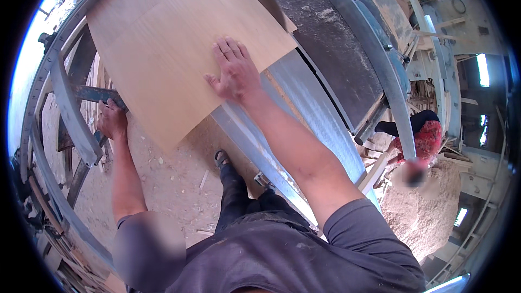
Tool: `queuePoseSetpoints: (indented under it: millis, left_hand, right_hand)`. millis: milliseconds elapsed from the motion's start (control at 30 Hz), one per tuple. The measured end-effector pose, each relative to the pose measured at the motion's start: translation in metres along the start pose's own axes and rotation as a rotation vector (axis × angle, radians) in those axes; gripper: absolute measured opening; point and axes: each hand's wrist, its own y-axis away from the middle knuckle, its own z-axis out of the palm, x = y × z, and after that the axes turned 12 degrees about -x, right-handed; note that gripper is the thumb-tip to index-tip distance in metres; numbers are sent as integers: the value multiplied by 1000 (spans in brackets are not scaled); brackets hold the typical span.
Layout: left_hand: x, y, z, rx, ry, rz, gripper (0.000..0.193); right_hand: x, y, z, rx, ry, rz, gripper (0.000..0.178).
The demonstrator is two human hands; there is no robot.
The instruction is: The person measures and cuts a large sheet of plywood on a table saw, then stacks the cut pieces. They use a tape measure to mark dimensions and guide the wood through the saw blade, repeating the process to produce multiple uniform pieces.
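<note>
A large, thin, light-brown wood panel (157, 49) lies across a metal machine table, its near corner jutting out over the floor. My right hand (234, 73) rests flat on the panel near its right side, fingers stretched out and thumb apart. To the left of the panel, my left hand (112, 120) is closed around the end of a dark metal bar (92, 93) of the side frame. Its fingertips are partly hidden by the bar. Beneath the panel's right edge runs a silvery metal table strip (312, 103).
A dark, sawdust-marked tabletop (342, 59) with a long metal fence (374, 49) stands to the right. Metal frame rails (73, 111) curve along the left. Another person in red (429, 140) is at the right, beside a sawdust heap (418, 217). Wood scraps lie around.
</note>
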Motion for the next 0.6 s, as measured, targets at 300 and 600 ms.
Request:
queuePoseSetpoints:
  millis: [300, 600]
  left_hand:
    - [27, 3, -39, -122, 53, -9, 58]
    - [7, -14, -32, -264, 138, 41, 65]
  right_hand:
    - [9, -10, 13, 16, 17, 12, 72]
    - [10, -13, 17, -3, 44, 9, 71]
